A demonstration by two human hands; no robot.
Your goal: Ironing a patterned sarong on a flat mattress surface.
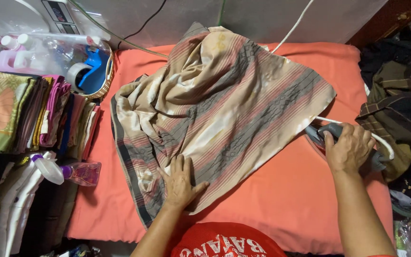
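Observation:
A beige cloth [224, 109] with grey and pink stripes lies rumpled across an orange padded surface [281, 200]. My left hand [179, 183] rests flat on the cloth's near corner, fingers spread. My right hand [348, 147] grips the grey handle of an iron [320, 134] at the cloth's right edge. A white cord [381, 141] runs from the iron past my right hand.
A stack of folded cloths [39, 114] stands at the left. A spray bottle [67, 172] lies beside it. A basket [98, 71] with bottles and tape sits at the back left. Dark striped clothes [400, 109] are piled at the right.

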